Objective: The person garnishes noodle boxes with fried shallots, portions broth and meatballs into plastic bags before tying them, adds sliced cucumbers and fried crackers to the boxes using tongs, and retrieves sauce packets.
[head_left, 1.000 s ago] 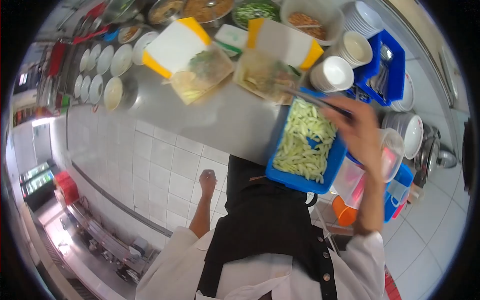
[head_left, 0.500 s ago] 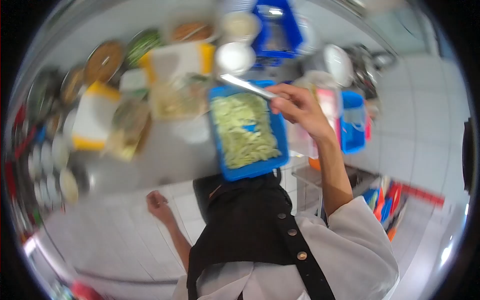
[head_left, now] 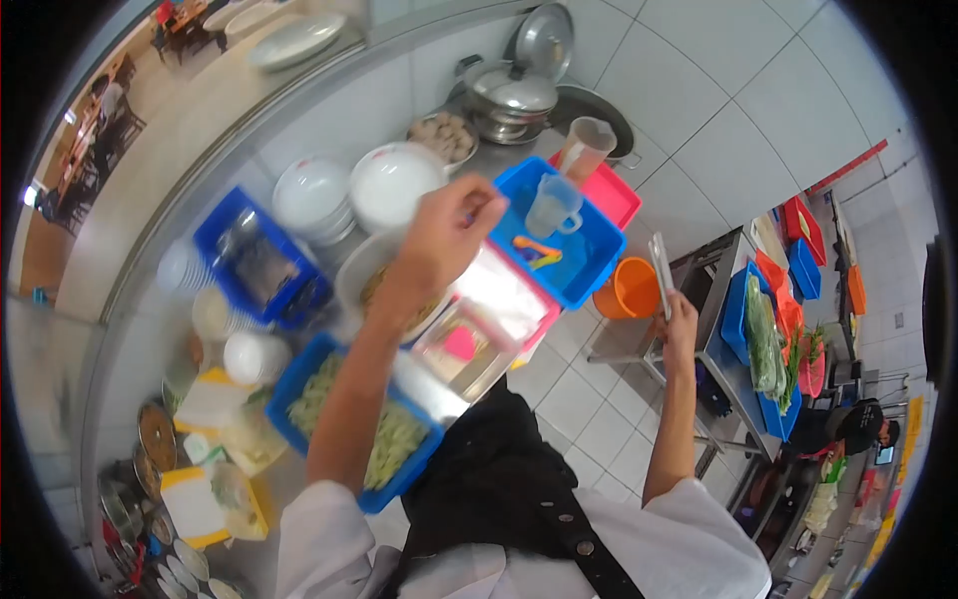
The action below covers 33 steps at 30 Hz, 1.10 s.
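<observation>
My right hand (head_left: 679, 321) is closed around metal tongs (head_left: 660, 270), which point upward beside an orange bucket (head_left: 631, 290). My left hand (head_left: 447, 232) is raised over the counter with its fingers curled together; what they hold, if anything, is hidden. Beneath that hand is a large white bowl (head_left: 351, 285) of food, partly covered by my forearm. A clear container (head_left: 504, 349) with something pink inside stands close by. Under my left forearm sits a blue tray (head_left: 282, 419) of pale green sliced vegetables (head_left: 399, 439).
A blue bin (head_left: 596, 265) holds a clear jug (head_left: 552, 208). Stacked white bowls (head_left: 311, 195), a blue cutlery basket (head_left: 215, 235) and a lidded pot (head_left: 511, 92) line the wall. To the right, a metal rack (head_left: 720, 349) carries vegetables. Another person (head_left: 848, 427) is at far right.
My view has swung right. The tongs have moved from above the vegetable tray to the right, still in my right hand. My left hand has risen from beside my body to over the counter.
</observation>
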Each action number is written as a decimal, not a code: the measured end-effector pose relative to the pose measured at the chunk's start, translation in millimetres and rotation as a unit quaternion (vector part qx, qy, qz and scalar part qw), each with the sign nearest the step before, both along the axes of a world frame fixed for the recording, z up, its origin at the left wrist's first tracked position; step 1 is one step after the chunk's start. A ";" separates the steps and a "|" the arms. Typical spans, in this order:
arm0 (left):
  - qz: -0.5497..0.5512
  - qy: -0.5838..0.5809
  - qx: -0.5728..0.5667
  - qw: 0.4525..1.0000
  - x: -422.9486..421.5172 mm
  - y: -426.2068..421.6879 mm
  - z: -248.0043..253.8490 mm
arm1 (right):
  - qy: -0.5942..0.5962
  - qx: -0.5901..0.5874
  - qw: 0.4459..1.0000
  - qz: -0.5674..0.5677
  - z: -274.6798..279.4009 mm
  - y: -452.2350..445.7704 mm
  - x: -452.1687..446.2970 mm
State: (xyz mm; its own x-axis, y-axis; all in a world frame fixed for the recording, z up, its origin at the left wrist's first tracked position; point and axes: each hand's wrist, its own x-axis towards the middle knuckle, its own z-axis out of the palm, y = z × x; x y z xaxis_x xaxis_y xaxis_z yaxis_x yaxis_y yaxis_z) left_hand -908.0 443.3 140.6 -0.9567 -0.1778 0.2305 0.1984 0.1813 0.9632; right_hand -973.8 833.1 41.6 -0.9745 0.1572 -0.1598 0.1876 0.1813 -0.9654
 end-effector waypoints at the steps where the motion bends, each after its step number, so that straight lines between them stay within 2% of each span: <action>1: -0.017 0.030 -0.067 0.997 -58.1 16.4 -15.2 | 0.000 0.000 1.000 -0.010 -4.9 7.1 -9.6; 2: -0.033 0.060 -0.132 0.989 -117.0 30.5 -38.9 | 0.000 0.001 1.000 -0.017 -8.5 9.9 -16.0; 4: 0.026 -0.001 -0.147 0.989 -228.6 64.1 -81.0 | -0.003 0.007 1.000 0.007 -12.9 21.5 -26.5; 6: 0.078 -0.111 -0.225 0.965 -300.8 92.0 -104.8 | -0.017 0.002 1.000 0.021 -8.6 30.3 -24.2; 7: 0.076 -0.116 -0.227 0.964 -328.8 98.2 -122.0 | -0.033 0.006 0.999 0.014 -6.7 36.0 -22.0; 9: 0.042 -0.289 -0.204 0.934 -366.9 111.5 -154.1 | -0.073 0.005 0.997 -0.007 -2.3 49.5 -14.6; 10: 0.039 -0.295 -0.205 0.933 -371.4 117.4 -158.3 | -0.080 0.005 0.997 -0.008 -1.2 60.3 -14.7; 12: 0.020 -0.370 -0.094 0.924 -373.7 117.5 -164.8 | -0.090 -0.014 0.995 -0.037 -3.6 73.7 -15.7; 13: 0.019 -0.375 -0.098 0.921 -373.0 117.3 -166.8 | -0.078 -0.009 0.996 -0.042 -6.4 83.0 -22.4; 16: 0.006 -0.319 -0.113 0.941 -376.0 114.6 -151.7 | -0.011 0.100 0.995 0.001 11.1 93.2 -63.8; 17: 0.015 -0.313 -0.110 0.943 -368.9 117.2 -132.6 | 0.065 0.162 0.984 0.038 13.6 98.2 -84.8; 18: 0.024 -0.309 -0.106 0.945 -359.9 118.1 -114.4 | 0.116 0.139 0.982 0.055 42.5 83.8 -102.3; 19: 0.033 -0.309 -0.102 0.945 -351.6 115.2 -99.7 | 0.150 0.193 0.968 0.064 68.0 71.9 -119.9; 21: 0.019 -0.251 -0.107 0.962 -335.1 105.2 -65.5 | 0.244 0.205 0.944 0.082 109.8 48.7 -154.0; 22: 0.034 -0.248 -0.104 0.963 -322.3 101.4 -48.8 | 0.253 0.264 0.925 0.099 144.1 30.0 -164.4; 24: 0.113 -0.158 -0.129 0.972 -286.3 95.5 -12.5 | 0.317 0.249 0.902 0.154 191.2 -8.9 -182.1; 26: 0.163 -0.144 -0.132 0.967 -229.2 90.7 34.6 | 0.425 0.298 0.810 0.273 229.1 -50.3 -184.7; 27: 0.164 -0.095 -0.150 0.970 -198.7 86.9 49.6 | 0.436 0.286 0.801 0.294 245.1 -70.4 -178.8; 28: 0.165 -0.050 -0.170 0.970 -166.4 84.0 59.3 | 0.448 0.330 0.751 0.357 258.1 -90.2 -169.0; 29: 0.194 -0.057 -0.169 0.965 -134.5 81.4 65.7 | 0.460 0.369 0.692 0.416 263.8 -110.2 -156.9; 30: 0.259 -0.079 -0.172 0.947 -102.9 79.7 70.3 | 0.469 0.353 0.681 0.438 262.7 -129.9 -143.5; 31: 0.324 -0.101 -0.173 0.925 -71.5 78.4 75.0 | 0.504 0.368 0.633 0.459 260.2 -149.7 -127.9; 32: 0.350 -0.109 -0.172 0.914 -38.0 77.5 82.7 | 0.538 0.380 0.583 0.475 257.9 -169.1 -109.5; 33: 0.353 -0.139 -0.177 0.908 -1.3 77.0 90.2 | 0.516 0.430 0.547 0.499 259.0 -190.6 -84.2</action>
State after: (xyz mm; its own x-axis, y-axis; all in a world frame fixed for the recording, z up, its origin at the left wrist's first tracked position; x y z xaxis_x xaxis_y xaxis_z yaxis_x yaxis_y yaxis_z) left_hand -909.3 520.3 230.8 -0.6633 -0.7310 0.1600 -0.3297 0.4774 0.8145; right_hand -1058.0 642.5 300.7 -0.1445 -0.9514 0.2720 -0.9843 0.1664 0.0588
